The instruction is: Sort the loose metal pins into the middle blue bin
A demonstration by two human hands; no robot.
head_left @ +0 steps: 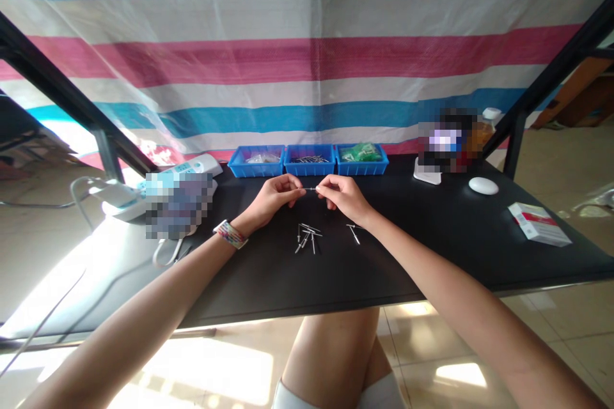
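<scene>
A thin silver blind rivet [310,189] is stretched level between my two hands above the black table. My left hand [281,193], with a patterned band on its wrist, pinches one end between thumb and fingers. At the other end, my right hand [343,194] is closed in a pinch, and a small pale spot shows at its fingertips, too small to name. Below the hands lies a loose pile of several blind rivets [307,238]. A smaller group of blind rivets [354,233] rests beside my right wrist.
Along the back stand a blue bin [256,169] with clear bags, a blue bin [309,170] of metal pieces and a blue bin [362,169] with green packaging. A power strip [129,204] is left; a white mouse [483,186] and small box [540,223] are right.
</scene>
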